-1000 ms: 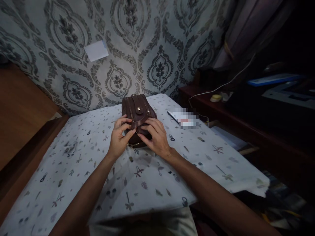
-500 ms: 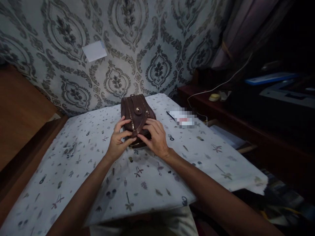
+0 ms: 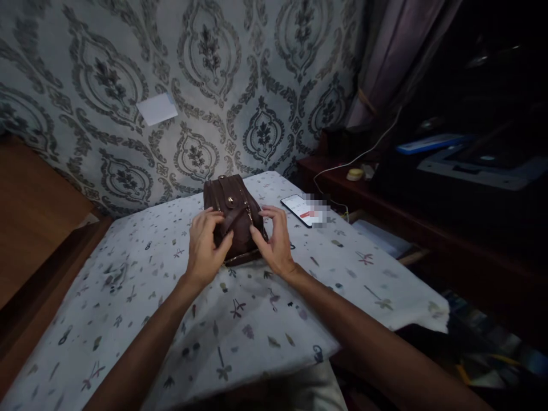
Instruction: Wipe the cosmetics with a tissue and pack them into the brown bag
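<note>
A dark brown bag (image 3: pixel 233 197) with gold zips and a round gold stud rests on the patterned white cloth (image 3: pixel 240 325). At the bag's left side is my left hand (image 3: pixel 205 245), its thumb and fingers apart around the near left corner, by the brown strap. My right hand (image 3: pixel 275 240) lies against the right side, thumb on the bag's near end and fingers spread from it. Both hands touch the bag from its two sides. The bag's underside is hidden.
Right of the bag lies a phone (image 3: pixel 297 210) with a lit screen. A white cable (image 3: pixel 363 153) runs over the dark red furniture (image 3: pixel 385 208) at the right, near a small yellow object (image 3: pixel 354 174). Patterned wall (image 3: pixel 209 68) stands behind; a wooden panel (image 3: pixel 38 211) is at left.
Both hands have let go of the strap at the bag's near end and moved apart to its sides. The strap now lies toward the left. The camera view has shifted slightly.
</note>
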A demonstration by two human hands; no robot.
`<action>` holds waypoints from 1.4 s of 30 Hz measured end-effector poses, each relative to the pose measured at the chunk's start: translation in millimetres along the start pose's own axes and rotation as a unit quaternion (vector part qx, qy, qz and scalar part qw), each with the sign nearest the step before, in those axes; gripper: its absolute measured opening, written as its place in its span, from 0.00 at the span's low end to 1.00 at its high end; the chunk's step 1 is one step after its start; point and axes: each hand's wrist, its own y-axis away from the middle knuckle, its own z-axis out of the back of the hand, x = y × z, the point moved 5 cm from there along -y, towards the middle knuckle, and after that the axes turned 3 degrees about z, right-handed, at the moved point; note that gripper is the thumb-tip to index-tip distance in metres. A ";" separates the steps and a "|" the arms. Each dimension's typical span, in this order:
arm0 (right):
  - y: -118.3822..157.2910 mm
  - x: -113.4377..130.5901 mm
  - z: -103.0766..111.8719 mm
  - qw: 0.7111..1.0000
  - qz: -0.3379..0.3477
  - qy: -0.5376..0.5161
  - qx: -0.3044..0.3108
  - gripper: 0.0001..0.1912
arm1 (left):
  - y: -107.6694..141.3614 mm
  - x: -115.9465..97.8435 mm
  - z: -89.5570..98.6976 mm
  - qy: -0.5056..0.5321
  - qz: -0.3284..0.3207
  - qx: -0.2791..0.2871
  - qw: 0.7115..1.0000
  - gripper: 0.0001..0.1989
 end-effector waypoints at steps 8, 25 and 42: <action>18.4 -30.0 -20.4 0.983 -0.155 -0.093 0.029 0.32 | -39.6 -18.4 -26.8 -0.070 -0.004 0.088 0.994 0.15; 0.7 -50.5 -18.4 0.969 -0.180 -0.147 0.089 0.20 | -41.2 18.6 -32.6 -0.030 0.037 0.111 0.993 0.23; -19.1 -10.6 -5.7 0.989 -0.056 0.042 0.132 0.37 | -35.0 23.5 -29.2 -0.029 0.034 0.145 0.988 0.31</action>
